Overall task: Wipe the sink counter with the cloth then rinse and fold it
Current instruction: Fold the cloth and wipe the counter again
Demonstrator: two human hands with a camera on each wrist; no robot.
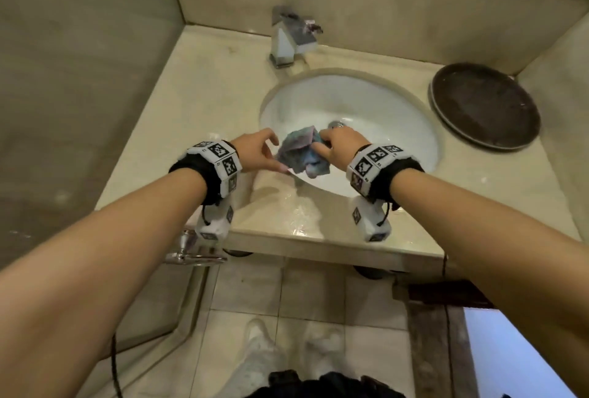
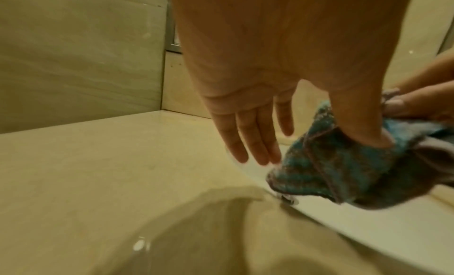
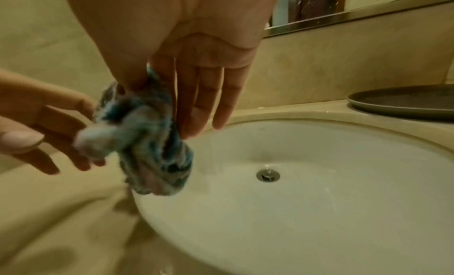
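A crumpled blue-and-grey cloth (image 1: 301, 152) (image 2: 343, 172) (image 3: 147, 143) hangs over the near left rim of the white sink (image 1: 350, 101) (image 3: 319, 201). My right hand (image 1: 320, 142) (image 3: 147, 79) pinches its top between thumb and index finger, with the other fingers straight. My left hand (image 1: 278, 154) (image 2: 319, 147) is just left of the cloth, fingers straight and spread, its thumb against the cloth's edge in the left wrist view. The beige stone counter (image 1: 191, 104) (image 2: 98, 182) surrounds the basin.
A chrome faucet (image 1: 290, 37) stands behind the sink, and the drain (image 3: 267, 175) shows a small splash. A dark round tray (image 1: 484, 107) (image 3: 403, 100) sits on the counter's right. The counter's front strip (image 1: 296, 209) looks wet. Walls close in at left and back.
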